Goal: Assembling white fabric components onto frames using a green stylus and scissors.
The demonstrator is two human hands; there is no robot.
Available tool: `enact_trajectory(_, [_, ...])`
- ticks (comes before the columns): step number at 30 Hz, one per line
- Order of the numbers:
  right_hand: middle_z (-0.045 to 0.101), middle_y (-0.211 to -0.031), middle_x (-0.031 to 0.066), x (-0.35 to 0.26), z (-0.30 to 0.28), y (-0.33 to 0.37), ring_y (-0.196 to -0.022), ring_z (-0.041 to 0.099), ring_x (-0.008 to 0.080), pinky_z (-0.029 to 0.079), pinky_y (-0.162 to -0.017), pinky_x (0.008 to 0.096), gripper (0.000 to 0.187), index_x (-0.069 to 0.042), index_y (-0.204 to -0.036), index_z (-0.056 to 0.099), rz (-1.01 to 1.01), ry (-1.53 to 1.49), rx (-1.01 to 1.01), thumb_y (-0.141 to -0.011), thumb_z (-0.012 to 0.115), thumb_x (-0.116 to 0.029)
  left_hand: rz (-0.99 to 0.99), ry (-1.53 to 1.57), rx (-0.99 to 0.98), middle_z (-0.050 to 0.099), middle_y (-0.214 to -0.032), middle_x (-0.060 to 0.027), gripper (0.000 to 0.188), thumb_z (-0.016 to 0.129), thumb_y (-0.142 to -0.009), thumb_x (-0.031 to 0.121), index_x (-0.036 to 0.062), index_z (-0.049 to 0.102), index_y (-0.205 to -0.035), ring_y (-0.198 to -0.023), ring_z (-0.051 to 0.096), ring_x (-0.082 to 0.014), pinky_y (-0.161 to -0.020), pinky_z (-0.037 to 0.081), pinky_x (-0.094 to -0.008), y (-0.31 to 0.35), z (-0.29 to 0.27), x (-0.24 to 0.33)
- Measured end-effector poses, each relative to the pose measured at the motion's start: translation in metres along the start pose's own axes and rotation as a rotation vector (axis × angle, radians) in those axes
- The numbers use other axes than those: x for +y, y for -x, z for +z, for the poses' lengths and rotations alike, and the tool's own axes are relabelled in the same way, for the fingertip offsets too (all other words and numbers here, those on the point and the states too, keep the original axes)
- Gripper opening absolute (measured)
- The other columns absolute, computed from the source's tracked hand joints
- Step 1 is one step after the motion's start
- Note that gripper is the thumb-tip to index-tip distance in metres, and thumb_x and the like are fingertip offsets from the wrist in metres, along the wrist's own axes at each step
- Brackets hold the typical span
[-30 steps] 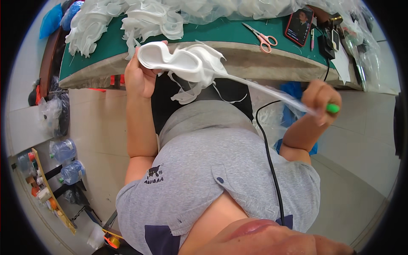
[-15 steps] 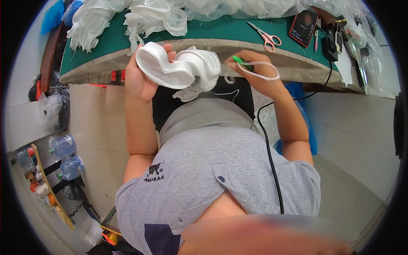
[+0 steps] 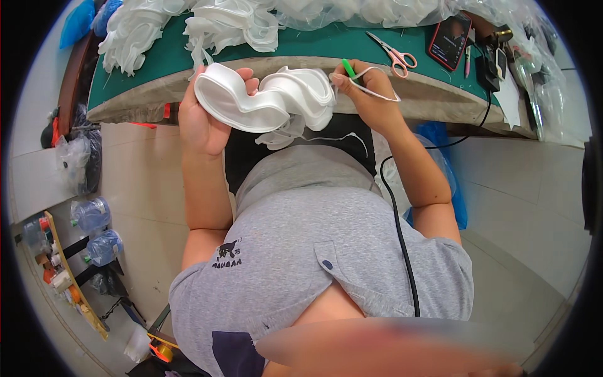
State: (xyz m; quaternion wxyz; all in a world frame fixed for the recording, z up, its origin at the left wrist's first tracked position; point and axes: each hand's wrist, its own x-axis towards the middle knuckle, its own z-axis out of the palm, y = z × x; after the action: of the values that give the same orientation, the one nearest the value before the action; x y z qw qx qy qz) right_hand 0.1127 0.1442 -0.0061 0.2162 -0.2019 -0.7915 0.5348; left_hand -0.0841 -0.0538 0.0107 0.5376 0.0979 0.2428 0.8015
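White fabric pieces (image 3: 235, 25) lie heaped on a green tabletop (image 3: 320, 44) near pink-handled scissors (image 3: 392, 53) at the top of the frame in an apparent textile workshop.

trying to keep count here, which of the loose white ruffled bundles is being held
The white bundle in the left hand: it is held in front of the green tabletop, while the far-left bundle and middle bundle lie on it.

The white pieces (image 3: 242, 110) in my left hand (image 3: 206, 129) look like smooth cloth with a soft sheen; the green tool (image 3: 347, 67) in my right hand (image 3: 372, 103) resembles plastic. Upper right, the scissors (image 3: 390, 51) have shiny metal blades. My shirt (image 3: 326, 220) is matt cloth.
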Motion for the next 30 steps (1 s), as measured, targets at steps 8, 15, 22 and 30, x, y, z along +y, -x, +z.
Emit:
enact_trajectory(8, [0.058, -0.082, 0.0072, -0.021, 0.023, 0.006, -0.074, 0.053, 0.0133, 0.043, -0.066, 0.0257, 0.018, 0.001, -0.088, 0.062, -0.269, 0.121, -0.007, -0.084, 0.067, -0.015, -0.048, 0.047, 0.024, 0.060, -0.109, -0.0289, 0.048, 0.032, -0.100, 0.040, -0.0038, 0.051, -0.108, -0.100, 0.062, -0.0379, -0.086, 0.051, -0.0479, 0.001, 0.019, -0.011])
enact_trajectory(15, [0.059, -0.082, 0.0087, -0.016, 0.012, 0.002, -0.071, 0.052, 0.0153, 0.042, -0.065, 0.0243, 0.003, 0.002, -0.087, 0.060, -0.355, 0.004, 0.104, -0.088, 0.058, 0.000, 0.157, -0.815, -0.024, 0.064, -0.102, -0.0242, 0.045, 0.036, -0.100, 0.041, 0.0032, 0.055, -0.085, -0.097, 0.062, -0.0241, -0.091, 0.046, -0.0376, -0.002, 0.013, -0.003])
enact_trajectory(22, [0.059, -0.085, 0.0097, -0.027, 0.015, 0.004, -0.072, 0.055, 0.0171, 0.044, -0.064, 0.0249, 0.003, 0.002, -0.086, 0.060, -0.546, 0.042, 0.086, -0.087, 0.057, 0.002, -0.052, -1.237, -0.272, 0.061, -0.092, -0.0024, 0.035, 0.062, -0.089, 0.039, 0.0044, 0.058, -0.093, -0.092, 0.052, -0.0109, -0.086, 0.039, -0.0276, -0.029, 0.001, -0.028])
enact_trajectory(30, [0.048, -0.066, -0.0050, -0.022, -0.021, -0.014, -0.050, 0.030, 0.0016, 0.019, -0.045, 0.0210, 0.017, -0.003, -0.094, 0.062, -0.091, -0.474, 0.456, -0.095, 0.058, -0.019, -0.158, -0.855, -0.216, 0.060, -0.081, 0.0016, 0.027, 0.074, -0.079, 0.015, 0.0033, 0.056, -0.096, -0.073, 0.053, -0.0058, -0.066, 0.041, -0.0203, -0.020, 0.019, -0.043])
